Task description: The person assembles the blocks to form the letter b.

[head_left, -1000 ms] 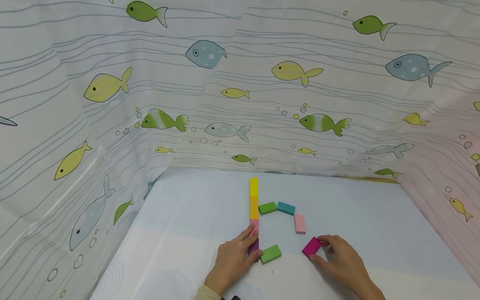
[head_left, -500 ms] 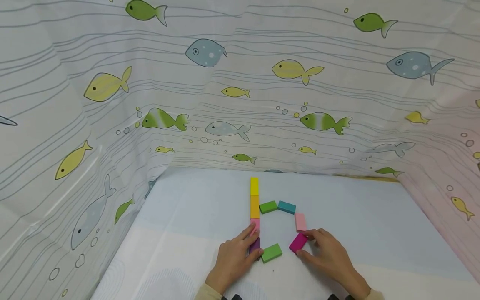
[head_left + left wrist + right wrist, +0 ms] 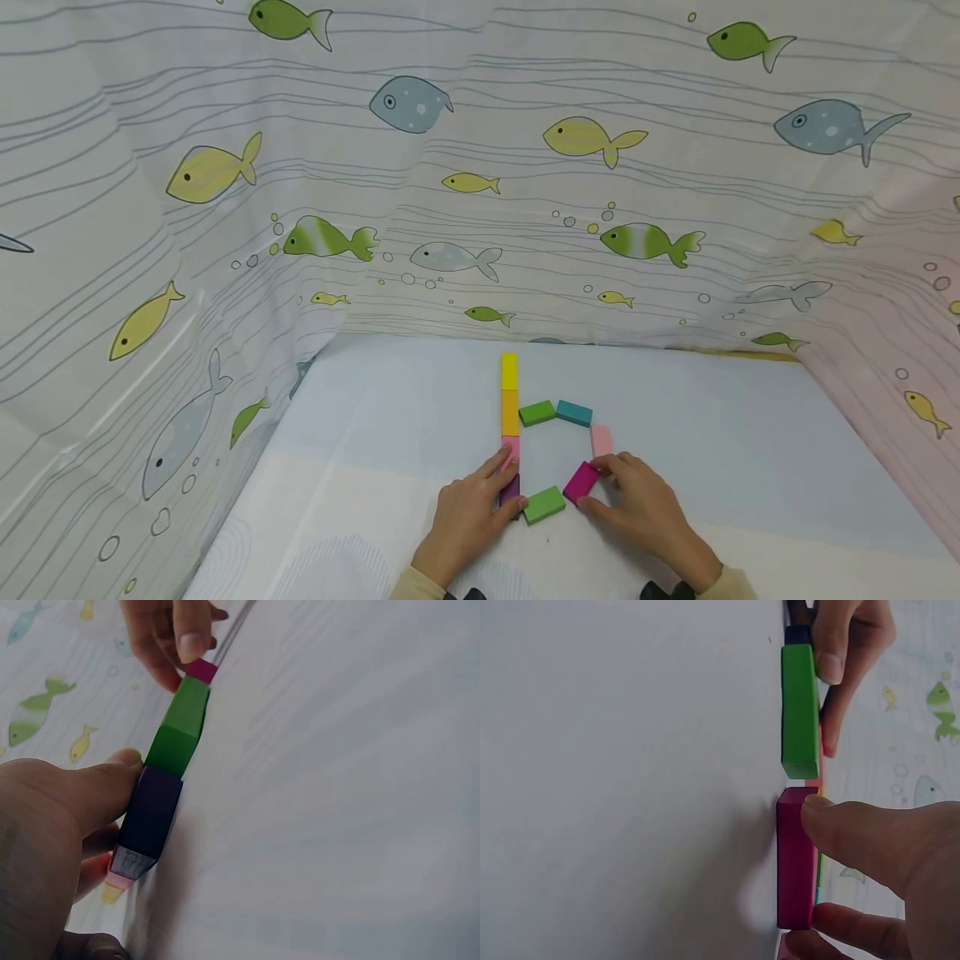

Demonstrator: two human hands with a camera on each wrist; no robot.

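In the head view my right hand [image 3: 633, 504] pinches a magenta block [image 3: 581, 482] between thumb and fingers. That block lies slanted between a light green block [image 3: 544, 504] and a pale pink block [image 3: 602, 441]. A narrow gap shows between magenta and green in the right wrist view. My left hand [image 3: 468, 517] rests on a straight column of blocks, its fingertips on the pink block [image 3: 510, 446] and its thumb at the purple block [image 3: 152, 810], right by the green one. Yellow [image 3: 509, 372] and orange [image 3: 510, 412] blocks continue the column away from me.
A green block [image 3: 537, 412] and a teal block [image 3: 573, 412] curve from the column toward the pale pink block. The pale cloth-covered table [image 3: 375, 417] meets a fish-print curtain [image 3: 420, 300] at the back and both sides.
My right hand has slid the magenta block leftward, closer to the light green block. The left hand and the other blocks stay in place.
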